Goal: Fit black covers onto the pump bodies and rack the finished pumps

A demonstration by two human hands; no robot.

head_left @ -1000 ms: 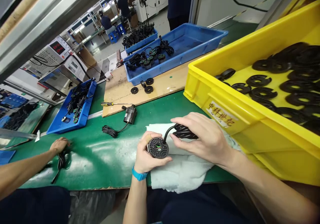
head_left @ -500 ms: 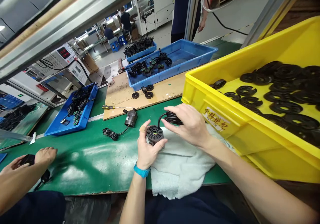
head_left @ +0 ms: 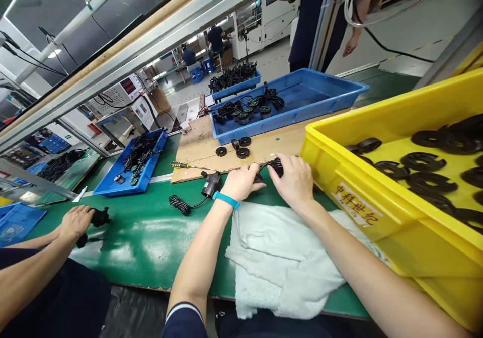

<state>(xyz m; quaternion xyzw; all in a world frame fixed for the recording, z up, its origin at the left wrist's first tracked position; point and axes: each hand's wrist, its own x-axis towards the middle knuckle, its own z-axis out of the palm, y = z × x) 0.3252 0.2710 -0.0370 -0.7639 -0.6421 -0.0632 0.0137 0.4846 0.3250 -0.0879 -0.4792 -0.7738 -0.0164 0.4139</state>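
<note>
My left hand (head_left: 241,183), with a blue band at the wrist, is closed round a black round part (head_left: 258,178), mostly hidden behind the fingers. Beside it, my right hand (head_left: 295,182) grips a coiled black cable (head_left: 277,166) that runs over to the round part. Both hands are just beyond a pale cloth (head_left: 279,257) spread on the green table (head_left: 151,247). Left of my left hand lies a black pump-like unit (head_left: 212,184) with its own coiled cable (head_left: 179,204).
A yellow bin (head_left: 400,257) of black rings stands right. Blue trays (head_left: 287,119) (head_left: 130,189) hold cabled parts. A screwdriver (head_left: 181,165) and several black rings (head_left: 242,153) lie on cardboard (head_left: 196,142). At left, a co-worker's hand (head_left: 77,221) holds a black part.
Both hands have moved forward, away from me, off the cloth, carrying the round part and its cable. The view has shifted. The co-worker's hands and black part have changed position.
</note>
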